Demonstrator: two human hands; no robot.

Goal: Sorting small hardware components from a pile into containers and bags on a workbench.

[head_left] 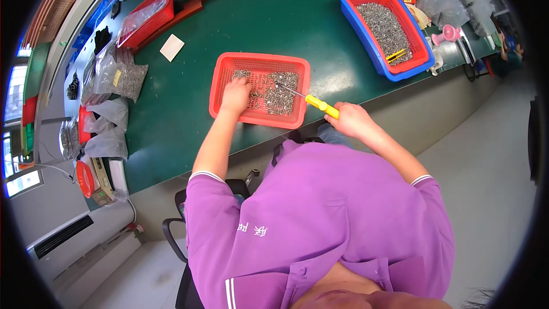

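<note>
A red perforated plastic basket (pixel 260 60) lies on the green tabletop in front of me, with many small silvery metal parts (pixel 279 100) heaped mostly in its right half. My left hand (pixel 235 96) reaches into the basket's left side, its bent fingers down among the parts. The fingertips are partly hidden, and what they pinch cannot be made out. Outside the basket's right rim, my right hand (pixel 350 119) is closed around the yellow handle of a screwdriver (pixel 321 106). The screwdriver's thin metal shaft slants over the rim, its tip at the heap of parts.
At the right edge, a red basket inside a blue basket (pixel 357 40) holds more small metal parts (pixel 384 28) and yellow tweezers (pixel 396 55). A pale square card (pixel 172 47) lies left of centre. Bags of parts (pixel 123 77) and a red basket (pixel 150 18) line the left side.
</note>
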